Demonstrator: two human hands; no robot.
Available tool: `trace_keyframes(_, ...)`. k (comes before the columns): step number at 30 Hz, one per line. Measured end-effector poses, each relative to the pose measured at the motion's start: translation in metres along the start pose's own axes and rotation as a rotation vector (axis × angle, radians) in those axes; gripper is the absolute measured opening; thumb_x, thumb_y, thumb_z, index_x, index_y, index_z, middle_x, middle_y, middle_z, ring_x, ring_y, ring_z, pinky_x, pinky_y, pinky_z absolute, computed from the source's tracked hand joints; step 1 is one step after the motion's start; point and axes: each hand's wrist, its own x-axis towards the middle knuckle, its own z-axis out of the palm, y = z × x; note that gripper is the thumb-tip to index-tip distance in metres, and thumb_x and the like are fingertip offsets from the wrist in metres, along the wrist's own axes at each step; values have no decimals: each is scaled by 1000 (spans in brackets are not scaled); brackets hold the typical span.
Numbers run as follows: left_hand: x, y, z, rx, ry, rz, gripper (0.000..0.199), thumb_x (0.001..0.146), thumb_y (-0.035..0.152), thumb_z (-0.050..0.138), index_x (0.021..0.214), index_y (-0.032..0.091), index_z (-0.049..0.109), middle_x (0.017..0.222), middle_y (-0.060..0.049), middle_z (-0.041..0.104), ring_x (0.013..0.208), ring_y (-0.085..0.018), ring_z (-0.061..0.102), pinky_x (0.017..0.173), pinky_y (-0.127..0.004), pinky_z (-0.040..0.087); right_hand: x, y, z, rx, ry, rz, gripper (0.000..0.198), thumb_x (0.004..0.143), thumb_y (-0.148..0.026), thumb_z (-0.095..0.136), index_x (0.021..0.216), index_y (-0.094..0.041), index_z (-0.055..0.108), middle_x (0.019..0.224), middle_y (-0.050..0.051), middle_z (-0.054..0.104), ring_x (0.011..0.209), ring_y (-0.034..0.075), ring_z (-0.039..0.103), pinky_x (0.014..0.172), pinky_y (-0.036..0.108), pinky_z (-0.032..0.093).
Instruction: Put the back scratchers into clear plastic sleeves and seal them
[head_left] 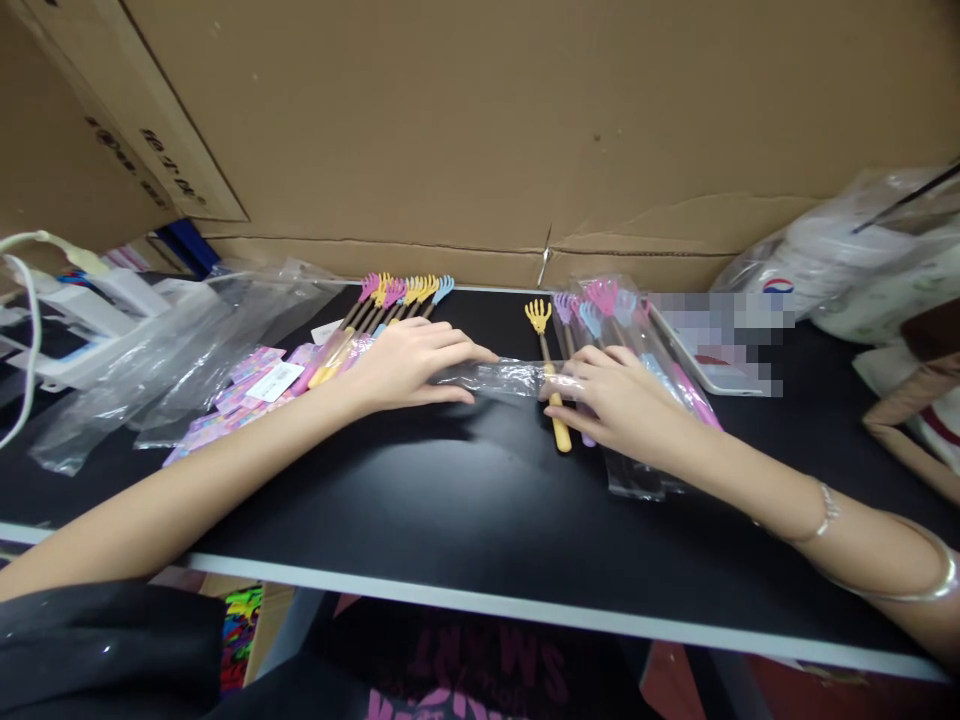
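Note:
A narrow clear plastic bag (499, 378) stretches sideways between my two hands. My left hand (409, 365) has its end between thumb and fingers. At the other end, the fingers of my right hand (615, 395) are closed on the plastic. A yellow back scratcher (538, 318) with a hand-shaped head lies under the bag, beside my right fingertips; whether they touch it I cannot tell. Behind and beneath my right hand lie several purple, pink and blue back scratchers (601, 297), some in clear bags. More back scratchers (390, 292) lie in a row beyond my left hand.
Printed cards (244, 395) and a white label (275, 381) lie near my left forearm. Flat clear bags (169, 350) and a white device with a cable (97, 320) are at left. A white tray-like object (709, 350) and plastic-wrapped items (817, 250) stand right. Cardboard (480, 130) walls the back.

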Motion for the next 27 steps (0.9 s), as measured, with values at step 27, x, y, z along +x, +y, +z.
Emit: trace_keyframes(27,16,-10,-3,16,19,-17,43,92,55,48,114,22,61,100,-3,67,90,-18,61,73,-27,40,-3,-19,-2,193,-41,61,18,92,-35,53,83,-20,59,86,6,66,89,24,54,77,35,33)
